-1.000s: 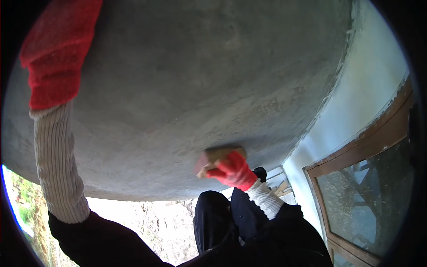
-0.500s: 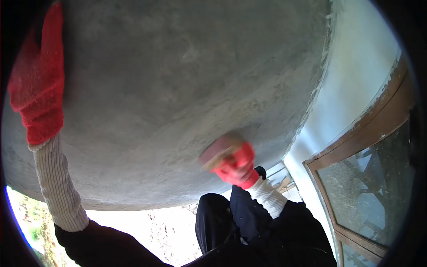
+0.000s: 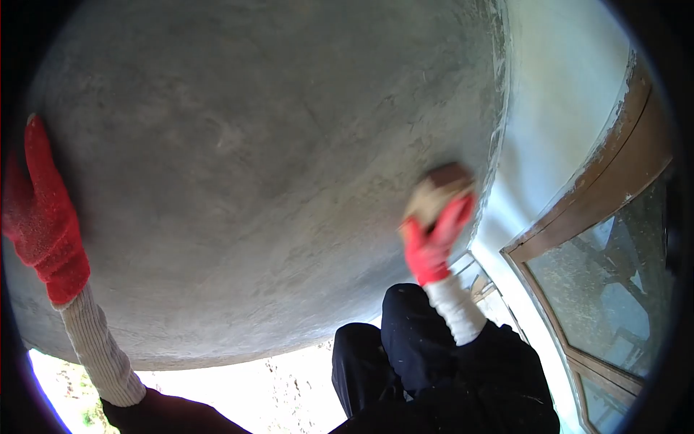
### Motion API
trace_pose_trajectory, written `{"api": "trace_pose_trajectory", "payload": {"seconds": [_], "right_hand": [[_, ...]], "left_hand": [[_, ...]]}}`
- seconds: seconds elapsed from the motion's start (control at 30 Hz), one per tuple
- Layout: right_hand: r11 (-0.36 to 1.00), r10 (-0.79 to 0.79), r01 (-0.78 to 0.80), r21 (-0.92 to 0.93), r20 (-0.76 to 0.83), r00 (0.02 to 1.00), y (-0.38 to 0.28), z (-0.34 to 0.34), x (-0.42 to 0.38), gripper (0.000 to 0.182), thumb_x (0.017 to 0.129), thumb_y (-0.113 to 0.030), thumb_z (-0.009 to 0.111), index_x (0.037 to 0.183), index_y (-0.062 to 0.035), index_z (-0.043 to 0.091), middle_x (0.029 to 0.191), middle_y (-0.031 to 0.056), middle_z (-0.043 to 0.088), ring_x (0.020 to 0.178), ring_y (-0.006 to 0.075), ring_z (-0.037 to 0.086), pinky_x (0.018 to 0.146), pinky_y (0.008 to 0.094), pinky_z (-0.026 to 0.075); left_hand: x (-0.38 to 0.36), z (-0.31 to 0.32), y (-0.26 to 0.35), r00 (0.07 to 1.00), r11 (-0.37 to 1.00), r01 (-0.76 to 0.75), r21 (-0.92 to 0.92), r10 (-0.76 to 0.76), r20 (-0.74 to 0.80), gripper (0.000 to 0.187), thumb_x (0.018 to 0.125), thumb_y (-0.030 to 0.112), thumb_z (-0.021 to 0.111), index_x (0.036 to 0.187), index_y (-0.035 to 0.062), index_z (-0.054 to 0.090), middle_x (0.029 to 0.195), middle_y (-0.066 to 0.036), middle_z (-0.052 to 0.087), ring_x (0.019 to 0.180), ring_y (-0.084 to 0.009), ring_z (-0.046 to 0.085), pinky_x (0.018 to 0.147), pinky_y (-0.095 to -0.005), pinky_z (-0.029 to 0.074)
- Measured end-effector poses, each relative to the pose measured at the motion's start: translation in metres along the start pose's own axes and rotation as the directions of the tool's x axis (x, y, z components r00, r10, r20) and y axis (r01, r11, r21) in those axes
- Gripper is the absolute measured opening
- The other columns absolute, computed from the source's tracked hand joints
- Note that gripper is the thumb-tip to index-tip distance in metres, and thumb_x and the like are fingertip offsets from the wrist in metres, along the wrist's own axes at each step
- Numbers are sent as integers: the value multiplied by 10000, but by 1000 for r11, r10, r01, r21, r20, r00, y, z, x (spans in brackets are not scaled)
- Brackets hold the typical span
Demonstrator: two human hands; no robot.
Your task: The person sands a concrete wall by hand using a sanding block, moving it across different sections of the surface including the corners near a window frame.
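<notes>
My right hand (image 3: 438, 242), in a red glove, grips a sanding block (image 3: 437, 189) with a tan body and a reddish-brown end. The block is blurred by motion and lies against a grey cement surface (image 3: 253, 166), close to its right edge. On the far left, my left hand (image 3: 45, 217), also red-gloved, rests flat on the same surface. Its fingers are spread and it holds nothing; part of it is cut off by the dark rim of the view.
A whitish wall (image 3: 557, 108) meets the cement along a rough seam at right. Beside it stands a brown wooden frame (image 3: 578, 217) with dusty glass panes (image 3: 600, 282). My knees (image 3: 408, 325) in dark trousers are below, with bright ground (image 3: 238, 394) beyond the cement's lower edge.
My right hand has swept up and to the right across the cement with the sanding block, turning it. The view has shifted, so my left hand appears lower, still flat on the surface.
</notes>
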State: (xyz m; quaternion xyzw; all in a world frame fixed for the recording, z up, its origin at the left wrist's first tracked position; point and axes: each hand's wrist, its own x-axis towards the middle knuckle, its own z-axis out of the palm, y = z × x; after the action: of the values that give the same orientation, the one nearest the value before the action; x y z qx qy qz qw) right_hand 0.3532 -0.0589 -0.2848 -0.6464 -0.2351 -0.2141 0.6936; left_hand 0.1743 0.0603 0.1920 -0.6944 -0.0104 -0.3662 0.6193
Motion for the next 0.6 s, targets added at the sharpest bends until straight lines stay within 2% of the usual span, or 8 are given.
{"api": "trace_pose_trajectory", "payload": {"seconds": [0.07, 0.13, 0.2, 0.27, 0.33, 0.4, 0.5, 0.6], "right_hand": [[936, -349, 331, 120, 189, 918, -11, 8, -74, 955, 761, -294, 812, 1558, -222, 290, 1542, 280, 225, 1348, 494, 343, 1022, 617, 392], [625, -763, 773, 105, 290, 578, 4, 20, -99, 580, 952, -404, 612, 1486, -370, 389, 1517, 224, 296, 1136, 398, 550, 866, 520, 530], [669, -728, 741, 60, 252, 637, 6, 11, -84, 621, 920, -441, 641, 1484, -306, 420, 1539, 196, 279, 1146, 407, 551, 868, 513, 529], [844, -462, 500, -196, 208, 862, 39, 4, -78, 785, 873, -437, 690, 1530, -167, 357, 1551, 226, 246, 1243, 454, 468, 952, 553, 471], [945, -289, 294, -142, 58, 956, 31, -13, 7, 894, 844, -395, 708, 1544, -44, 276, 1535, 262, 258, 1306, 495, 381, 1036, 558, 394], [980, 199, -200, 2, -105, 974, 44, -14, 52, 913, 841, -334, 701, 1559, -44, 217, 1529, 288, 243, 1319, 515, 347, 1081, 548, 346], [955, 272, -286, -73, -161, 949, 31, -13, 54, 892, 872, -222, 669, 1574, -20, 157, 1576, 246, 200, 1420, 393, 286, 1153, 423, 291], [986, -164, 165, -14, 59, 985, -5, 0, -23, 971, 757, -300, 806, 1553, -180, 265, 1505, 301, 218, 1307, 490, 355, 1061, 579, 357]], "left_hand": [[-2, 3, 2, 994, 993, 109, 50, -109, -4, 666, 1015, 420, 464, 1513, -8, 356, 1572, -247, 303, 1440, -450, 283, 1142, -596, 267], [-9, 3, -3, 978, 980, 195, 41, -197, 69, 665, 1015, 419, 463, 1513, -9, 356, 1572, -247, 303, 1440, -449, 283, 1142, -596, 267], [-12, 3, -7, 968, 973, 228, 35, -230, 101, 664, 1016, 418, 463, 1513, -9, 357, 1571, -247, 304, 1440, -449, 284, 1142, -595, 267], [-13, 2, -7, 971, 977, 212, 32, -214, 109, 663, 1016, 417, 463, 1512, -10, 357, 1571, -247, 304, 1440, -449, 284, 1142, -595, 267], [-13, 1, -7, 973, 979, 202, 30, -204, 106, 662, 1016, 415, 463, 1512, -11, 358, 1571, -247, 305, 1440, -448, 284, 1142, -595, 267], [-12, 1, -6, 974, 980, 199, 25, -201, 108, 661, 1016, 414, 462, 1511, -11, 358, 1570, -248, 305, 1439, -448, 284, 1142, -595, 267], [-14, 0, -7, 965, 973, 231, 23, -232, 125, 660, 1017, 412, 462, 1511, -12, 359, 1570, -248, 306, 1439, -448, 285, 1142, -594, 268], [-15, 0, -11, 943, 959, 283, 27, -283, 172, 658, 1017, 410, 462, 1510, -13, 359, 1569, -248, 307, 1439, -447, 285, 1142, -594, 268]]}}
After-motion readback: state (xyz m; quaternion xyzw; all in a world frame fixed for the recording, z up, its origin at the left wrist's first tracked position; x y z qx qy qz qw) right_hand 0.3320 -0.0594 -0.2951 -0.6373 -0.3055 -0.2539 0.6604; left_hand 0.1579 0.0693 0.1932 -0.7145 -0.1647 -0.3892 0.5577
